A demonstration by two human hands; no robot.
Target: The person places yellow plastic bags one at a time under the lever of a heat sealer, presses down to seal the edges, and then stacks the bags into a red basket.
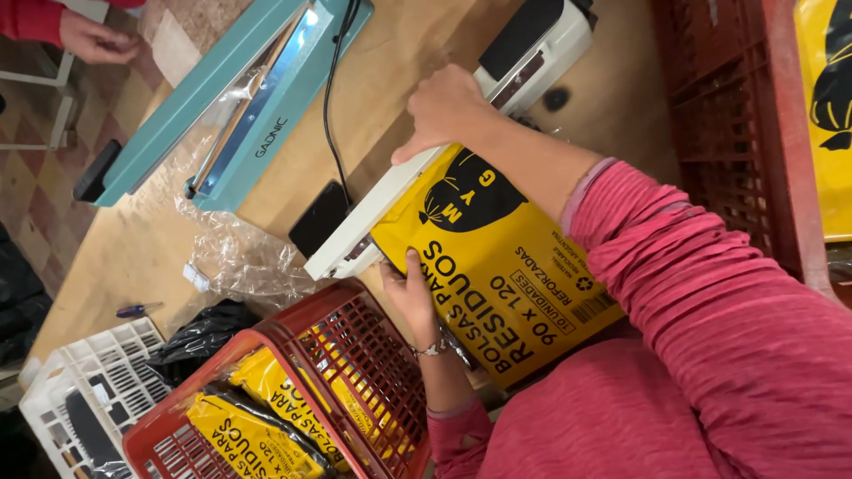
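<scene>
My right hand (448, 111) grips the top of the white heat sealer's arm (390, 200) and presses it down. One edge of a yellow printed pack of bags (497, 266) lies under that arm. My left hand (413, 293), with a bracelet at the wrist, holds the pack's near edge beside the sealer's end. Both of my arms are in pink sleeves.
A teal heat sealer (240, 98) lies on the wooden table (133, 248) with crumpled clear film (240, 257) next to it. A red crate (355, 355) holds more yellow packs. Nearby are a white basket (89, 381), a black bag (200, 337), another red crate (728, 115) and another person's hand (93, 40).
</scene>
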